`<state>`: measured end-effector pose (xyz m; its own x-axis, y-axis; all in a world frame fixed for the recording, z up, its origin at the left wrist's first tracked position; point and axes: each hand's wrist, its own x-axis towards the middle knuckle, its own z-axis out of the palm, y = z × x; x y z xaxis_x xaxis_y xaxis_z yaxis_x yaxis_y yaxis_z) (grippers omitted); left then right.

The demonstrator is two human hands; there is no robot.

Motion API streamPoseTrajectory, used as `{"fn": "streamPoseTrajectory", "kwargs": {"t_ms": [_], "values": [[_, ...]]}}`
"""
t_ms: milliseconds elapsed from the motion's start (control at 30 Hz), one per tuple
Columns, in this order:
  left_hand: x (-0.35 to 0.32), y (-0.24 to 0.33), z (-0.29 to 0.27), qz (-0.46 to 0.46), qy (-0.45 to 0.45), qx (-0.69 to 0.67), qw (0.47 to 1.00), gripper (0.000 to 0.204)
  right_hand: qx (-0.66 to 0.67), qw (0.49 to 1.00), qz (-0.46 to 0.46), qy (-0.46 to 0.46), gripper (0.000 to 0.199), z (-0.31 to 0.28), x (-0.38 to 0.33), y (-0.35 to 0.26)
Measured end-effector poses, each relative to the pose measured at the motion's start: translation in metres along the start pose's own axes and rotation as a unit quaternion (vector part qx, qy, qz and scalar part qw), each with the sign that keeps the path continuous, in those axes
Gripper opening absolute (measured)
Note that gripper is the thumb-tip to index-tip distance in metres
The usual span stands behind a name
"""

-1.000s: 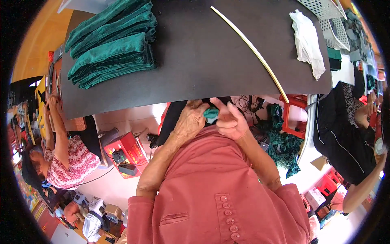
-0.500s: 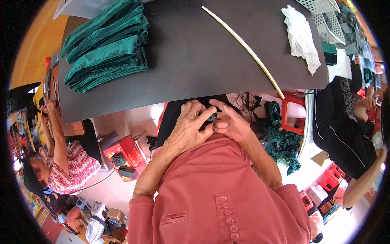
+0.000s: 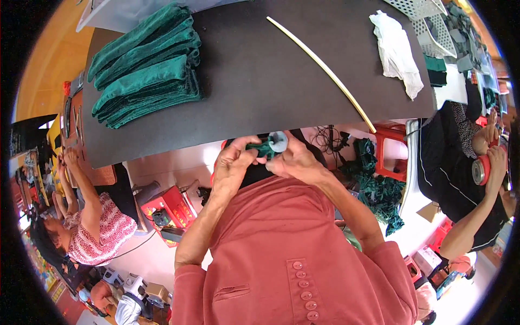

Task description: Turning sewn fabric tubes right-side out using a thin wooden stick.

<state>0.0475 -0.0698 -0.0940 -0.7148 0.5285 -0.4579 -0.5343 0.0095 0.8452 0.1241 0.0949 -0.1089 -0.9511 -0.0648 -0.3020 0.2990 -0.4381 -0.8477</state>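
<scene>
My left hand (image 3: 232,169) and my right hand (image 3: 294,160) meet in front of my chest, just below the near edge of the dark table (image 3: 260,81). Between their fingers they hold a small green velvet piece (image 3: 261,148) with a pale round disc (image 3: 278,141) at its right end. A stack of folded green velvet cloths (image 3: 146,67) lies on the table's left part. A long thin pale stick (image 3: 325,70) lies diagonally across the table's right part.
A white cloth (image 3: 399,51) and a white basket (image 3: 422,13) sit at the table's far right. Green scraps (image 3: 379,187) lie on the floor by a red stool (image 3: 392,149). A red box (image 3: 173,208) stands lower left. Seated people work at left (image 3: 92,227) and right (image 3: 460,162).
My hands have shifted slightly; the green piece now shows more between the fingers, and the pale disc has come into view at its end.
</scene>
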Motion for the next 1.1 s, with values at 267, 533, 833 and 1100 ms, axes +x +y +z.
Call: {"fn": "streamPoseTrajectory", "kwargs": {"t_ms": [267,533,833,1100], "values": [[0.0,-0.004,-0.053,-0.025,0.051,0.038,0.998,0.014,-0.244,0.962,0.101,-0.073,0.027,-0.038,-0.019,-0.029],[0.007,-0.01,-0.079,-0.019,0.056,0.162,0.985,0.02,-0.213,0.962,0.169,-0.011,0.026,-0.071,-0.032,-0.021],[0.001,-0.028,-0.081,-0.126,0.021,-0.026,0.991,0.029,-0.575,0.798,-0.179,0.03,0.02,-0.008,0.043,0.012],[-0.011,-0.033,-0.118,-0.167,0.126,0.027,0.977,0.034,-0.481,0.868,0.053,-0.108,0.031,-0.018,0.045,-0.02]]}}
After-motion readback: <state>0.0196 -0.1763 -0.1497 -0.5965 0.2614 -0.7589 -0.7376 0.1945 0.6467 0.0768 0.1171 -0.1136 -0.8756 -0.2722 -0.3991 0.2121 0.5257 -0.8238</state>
